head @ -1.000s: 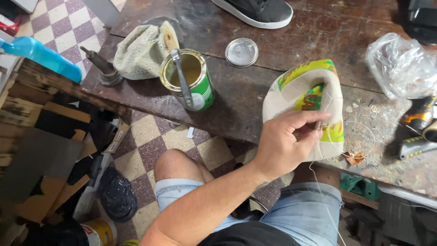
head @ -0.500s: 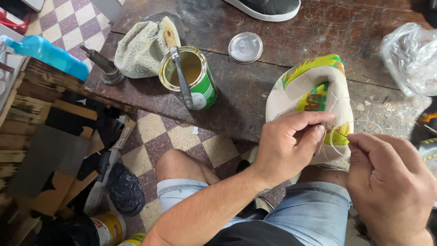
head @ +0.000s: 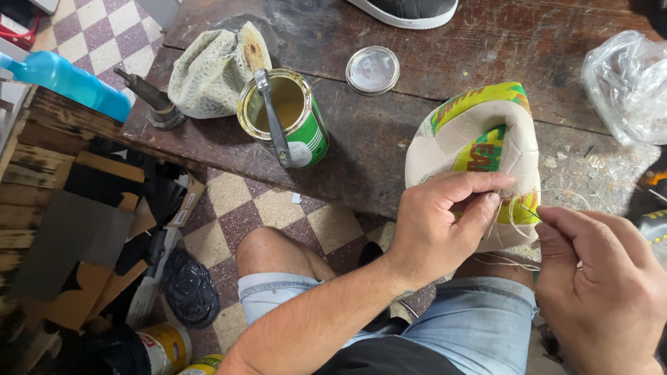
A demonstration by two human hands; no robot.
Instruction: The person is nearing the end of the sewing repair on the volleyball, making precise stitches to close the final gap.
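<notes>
The right hand (head: 601, 292) has come further in from the right side. 1 s ago it wasn't in view at all; half a sec ago it was only coming in near the ball. Now its fingers are pressed together, pinching a thin needle (head: 531, 212) w/ pale thread (head: 514, 260) right at the edge of the ball. The left hand (head: 445, 222) has stayed about where it was, fingers curled and gripping the lower side of the flat ball (head: 479, 139). The ball is squashed, no air in it, white w/ green, yellow & red patches. It sits at the front edge of the table (head: 389, 146), leaning on the person's knee in blue jean shorts (head: 458, 326).

The rest didn't move. An open green tin (head: 285, 118) w/ yellow-brown stuff inside stands on the table to the left of the ball, a brush (head: 272, 118) lying across its top. A net bag (head: 208, 69) lies just beside the tin. The round lid (head: 373, 69) lies near the tin, apart from it. A clear plastic bag (head: 625, 83) is at the far right. A blue bottle (head: 66, 83) is on the left, off the table.
</notes>
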